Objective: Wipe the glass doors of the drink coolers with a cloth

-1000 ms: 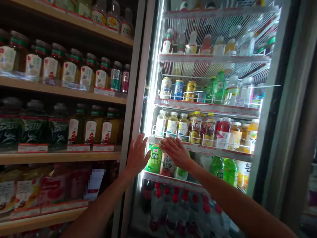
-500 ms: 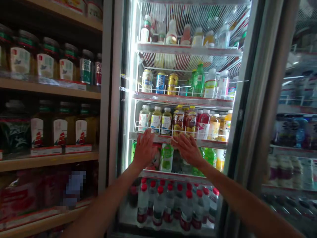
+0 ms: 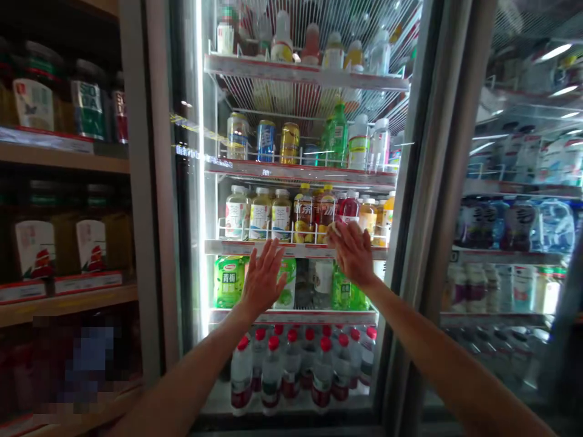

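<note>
The small, pale, cloth-like piece (image 3: 334, 229), at ten o'clock on the right hand (image 3: 353, 254), should handle light and soft, best pressed under flat fingers; that hand's grip cannot be told, the left hand (image 3: 263, 278) spreads wide.

One view only: head cam at the wearer's own viewpoint, facing forward into the lit fridge (image 3: 300, 172), near square-on, set low enough to see the wire underside of the upper shelf (image 3: 300, 71). Forearms (image 3: 191, 363) enter from below, putting left hand (image 3: 263, 278) and right hand (image 3: 354, 258) near mid-frame. Range is close, fridge top cropped, but the field's wide: wooden shelving (image 3: 68, 155) at left edge, second fridge (image 3: 501, 320) at right.
</note>
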Motion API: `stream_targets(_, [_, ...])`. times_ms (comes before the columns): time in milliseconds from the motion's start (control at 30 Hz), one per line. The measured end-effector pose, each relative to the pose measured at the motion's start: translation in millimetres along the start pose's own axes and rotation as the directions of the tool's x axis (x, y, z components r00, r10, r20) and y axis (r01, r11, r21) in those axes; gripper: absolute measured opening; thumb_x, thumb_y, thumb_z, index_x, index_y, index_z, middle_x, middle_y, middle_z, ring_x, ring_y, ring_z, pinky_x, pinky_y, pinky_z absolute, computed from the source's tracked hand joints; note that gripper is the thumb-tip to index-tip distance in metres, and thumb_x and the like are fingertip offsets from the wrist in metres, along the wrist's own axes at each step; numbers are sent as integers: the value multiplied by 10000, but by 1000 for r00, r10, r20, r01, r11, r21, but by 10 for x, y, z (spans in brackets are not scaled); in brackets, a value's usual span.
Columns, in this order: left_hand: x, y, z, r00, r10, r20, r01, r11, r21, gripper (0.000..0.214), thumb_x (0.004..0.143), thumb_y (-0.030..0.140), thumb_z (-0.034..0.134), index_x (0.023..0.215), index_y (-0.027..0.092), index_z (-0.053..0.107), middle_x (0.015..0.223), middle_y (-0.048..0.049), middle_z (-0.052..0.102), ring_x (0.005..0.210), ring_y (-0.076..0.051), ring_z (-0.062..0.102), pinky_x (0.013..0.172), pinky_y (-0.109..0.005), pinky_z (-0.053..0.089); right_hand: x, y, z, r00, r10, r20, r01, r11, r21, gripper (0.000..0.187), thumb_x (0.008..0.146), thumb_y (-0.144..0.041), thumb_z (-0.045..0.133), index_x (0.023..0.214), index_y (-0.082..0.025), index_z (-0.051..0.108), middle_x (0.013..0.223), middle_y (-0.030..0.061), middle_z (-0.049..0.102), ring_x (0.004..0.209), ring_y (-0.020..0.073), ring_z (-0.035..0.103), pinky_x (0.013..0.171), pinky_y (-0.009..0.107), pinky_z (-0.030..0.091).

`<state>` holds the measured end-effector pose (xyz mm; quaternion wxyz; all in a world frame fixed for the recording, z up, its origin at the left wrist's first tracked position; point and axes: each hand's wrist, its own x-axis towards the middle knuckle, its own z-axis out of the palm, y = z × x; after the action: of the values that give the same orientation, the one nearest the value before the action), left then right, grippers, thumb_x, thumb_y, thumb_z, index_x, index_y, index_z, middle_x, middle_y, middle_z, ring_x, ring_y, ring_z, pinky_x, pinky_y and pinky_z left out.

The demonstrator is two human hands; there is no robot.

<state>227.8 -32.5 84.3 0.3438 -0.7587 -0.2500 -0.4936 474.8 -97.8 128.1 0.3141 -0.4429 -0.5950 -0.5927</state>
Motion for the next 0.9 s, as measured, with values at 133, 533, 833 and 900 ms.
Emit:
stream_targets(133, [-75, 144, 99, 999, -7, 43, 9, 999, -39, 504, 870, 252, 423, 1357, 146, 349, 1453, -129, 330, 1392, -238, 167, 1132, -461, 131, 15, 412, 10, 946, 272, -175, -287, 956, -66, 537, 879, -201, 377, 1410, -235, 309, 1405, 88, 423, 1357, 271, 272, 1076, 529, 220])
stream_targets(533, [-305, 436, 238, 997, -66, 48, 69, 996, -50, 598, 842, 236, 464, 1396, 93, 292, 1445, -168, 320, 1402, -237, 76, 1135, -466, 84, -616, 692, -87, 906, 409, -112, -412, 911, -4, 539, 906, -233, 299, 1439, -186, 237, 1470, 106, 299, 1390, 262, 172, 1093, 499, 250])
stream_targets(833, [-840, 752, 235, 975, -14, 223, 33, 996, -82, 566, 820, 204, 470, 1366, 107, 358, 1443, -144, 333, 1397, -236, 131, 1139, -459, 78, -1918, -132, -158, 929, 337, 150, -340, 941, -9, 552, 890, -231, 376, 1430, -240, 262, 1442, 91, 367, 1379, 261, 217, 1094, 508, 236])
stream_targets(900, [-966, 828, 231, 966, 15, 260, 9, 996, -90, 547, 820, 193, 463, 1354, 109, 378, 1435, -140, 352, 1387, -236, 181, 1140, -459, 71, -2046, -231, -151, 925, 334, 181, -341, 940, 4, 530, 888, -232, 382, 1412, -244, 306, 1423, 92, 397, 1374, 259, 234, 1094, 514, 226])
